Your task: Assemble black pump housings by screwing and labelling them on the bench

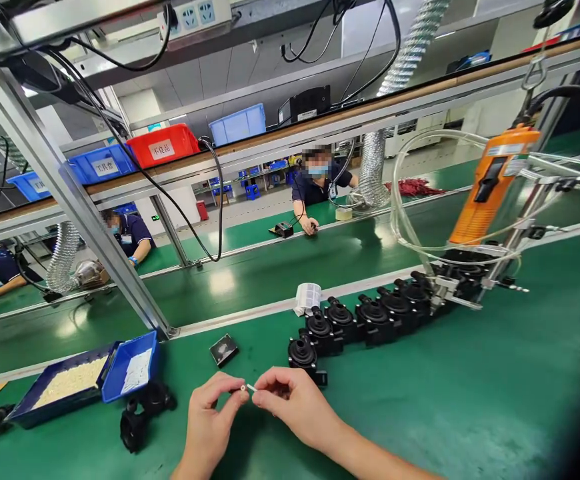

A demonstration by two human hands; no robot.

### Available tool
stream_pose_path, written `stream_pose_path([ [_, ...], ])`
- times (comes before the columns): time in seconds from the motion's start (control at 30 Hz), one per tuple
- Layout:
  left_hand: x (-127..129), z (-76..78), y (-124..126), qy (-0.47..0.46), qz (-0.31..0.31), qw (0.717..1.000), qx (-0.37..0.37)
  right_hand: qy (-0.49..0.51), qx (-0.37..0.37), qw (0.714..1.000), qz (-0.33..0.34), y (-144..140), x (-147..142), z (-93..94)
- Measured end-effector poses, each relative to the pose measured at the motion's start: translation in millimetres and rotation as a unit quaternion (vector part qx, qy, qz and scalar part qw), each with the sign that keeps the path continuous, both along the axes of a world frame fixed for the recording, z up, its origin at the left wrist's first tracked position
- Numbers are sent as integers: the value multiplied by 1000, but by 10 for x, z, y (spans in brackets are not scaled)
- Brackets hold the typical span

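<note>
A green workbench is filling the lower frame, with a row of black round-topped units running from centre to right.
An orange tool is hanging at upper right; at lower left a dark blue tray is holding cream-coloured bits, and beside it a smaller blue tray is holding white ones. At bottom centre, the right hand is pinching a thin white piece between thumb and fingers, and the left hand is pinching a tiny pale round-ended piece between thumb and forefinger. The two pieces are sitting tip to tip, just above the bench; whether they are touching cannot be told.
</note>
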State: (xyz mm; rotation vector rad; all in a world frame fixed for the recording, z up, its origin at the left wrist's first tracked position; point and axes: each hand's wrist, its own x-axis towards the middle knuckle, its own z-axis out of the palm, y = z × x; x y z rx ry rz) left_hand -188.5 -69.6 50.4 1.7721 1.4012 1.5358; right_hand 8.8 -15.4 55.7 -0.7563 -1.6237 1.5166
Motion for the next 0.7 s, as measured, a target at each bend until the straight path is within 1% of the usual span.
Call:
stream_pose_path([
  [0.07, 9, 5, -12, -9, 1, 1000, -9, -18, 43, 999, -25, -22, 21, 38],
  [0.13, 19, 2, -23, -43, 0, 998, -41, -28, 90, 994, -47, -31, 37, 55],
  [0.23, 28, -10, -26, -158, -10, 980, -118, -16, 150, 986, -64, -24, 47, 50],
  [0.3, 20, -16, -22, -200, -15, 969, -145, -14, 157, 985, -74, -15, 47, 41],
  [0.33, 10, -19, -21, -196, -14, 970, -144, -16, 149, 985, -80, -13, 45, 37],
  [0.4, -19, -31, -27, -151, 1, 982, -114, -19, 123, 988, -90, -18, 42, 35],
  [0.5, -69, -59, -56, -39, 39, 998, -33, -20, 103, 991, -86, -40, 39, 39],
  [0.6, -101, -80, -87, 69, 58, 995, 33, -22, 107, 991, -75, -58, 34, 44],
  [0.7, -111, -80, -97, 118, 58, 989, 68, -25, 112, 991, -71, -53, 28, 50],
])
